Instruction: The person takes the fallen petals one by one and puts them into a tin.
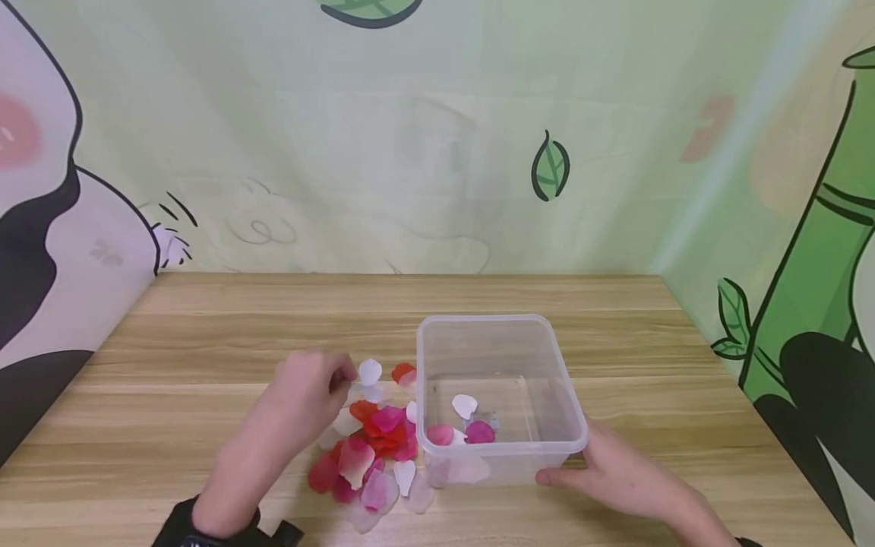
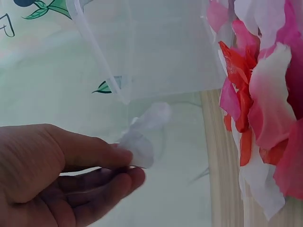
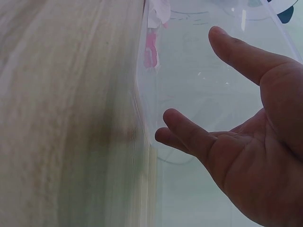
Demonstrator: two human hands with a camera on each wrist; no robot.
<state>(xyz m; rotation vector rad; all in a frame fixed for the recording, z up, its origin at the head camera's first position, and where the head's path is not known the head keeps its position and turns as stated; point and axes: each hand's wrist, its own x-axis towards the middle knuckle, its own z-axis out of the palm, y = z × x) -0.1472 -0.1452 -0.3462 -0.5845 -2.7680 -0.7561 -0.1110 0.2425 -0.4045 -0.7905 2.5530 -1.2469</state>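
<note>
My left hand (image 1: 305,391) is over the left side of a petal pile (image 1: 383,433). In the left wrist view, its thumb and index finger pinch a thin white petal (image 2: 138,147), and another pale petal part sticks out beyond it. A clear plastic box (image 1: 502,448) stands upright just right of the pile. My right hand (image 1: 622,475) is spread around the box's near right corner, thumb by the front wall and other fingers along the right side. The right wrist view shows its fingers (image 3: 187,130) extended against the clear wall.
Inside the box lie a few petals, among them a white petal (image 1: 464,406) and a magenta petal (image 1: 481,432). Red, pink and white petals spread against the box's left wall. The wooden table (image 1: 615,334) meets a printed backdrop (image 1: 342,152) behind and at both sides.
</note>
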